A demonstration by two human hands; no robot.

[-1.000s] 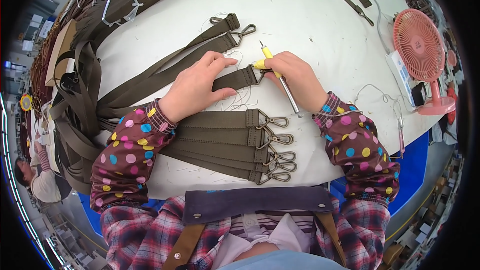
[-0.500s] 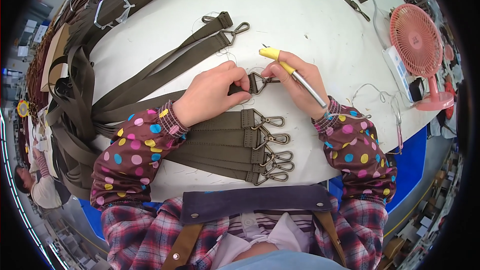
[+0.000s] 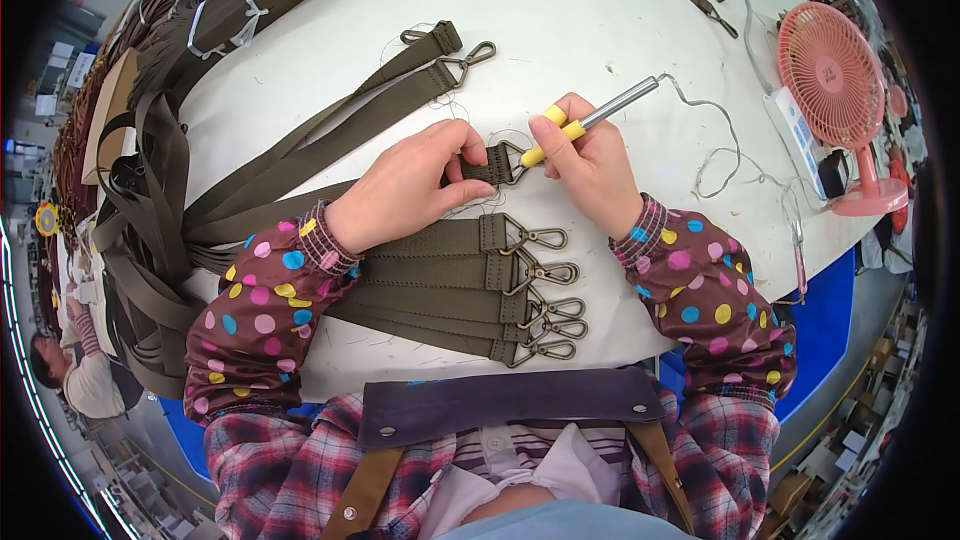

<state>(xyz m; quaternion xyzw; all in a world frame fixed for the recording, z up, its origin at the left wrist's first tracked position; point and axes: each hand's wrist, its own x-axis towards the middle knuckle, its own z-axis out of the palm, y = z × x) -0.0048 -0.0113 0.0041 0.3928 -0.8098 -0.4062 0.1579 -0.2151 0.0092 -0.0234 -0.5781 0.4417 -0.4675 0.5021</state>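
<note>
My left hand (image 3: 415,175) has its thumb and fingers closed on an olive-brown webbing strap (image 3: 490,168), close to its stitched end. A metal snap hook (image 3: 515,162) hangs from that end. In my right hand (image 3: 592,170) is a corded pen-shaped tool (image 3: 622,102) with a metal shaft and a yellow grip. Its yellow end points down-left at the snap hook's ring; the tip itself is hidden. Below my left hand lie several finished-looking straps (image 3: 430,270), fanned out, their snap hooks (image 3: 550,275) facing right. Two more strap ends (image 3: 440,60) lie beyond my left hand.
A pink fan (image 3: 835,80) stands at the right beside a white power strip (image 3: 795,140) with a thin grey cord (image 3: 735,130). A large strap bundle (image 3: 260,0) fills the far left. Loose threads lie on the white table (image 3: 620,20). A person (image 3: 90,380) is at far left.
My right hand has turned the tool, so its shaft now points up and right and its yellow end is at the hook. My left hand has shifted slightly left along the strap.
</note>
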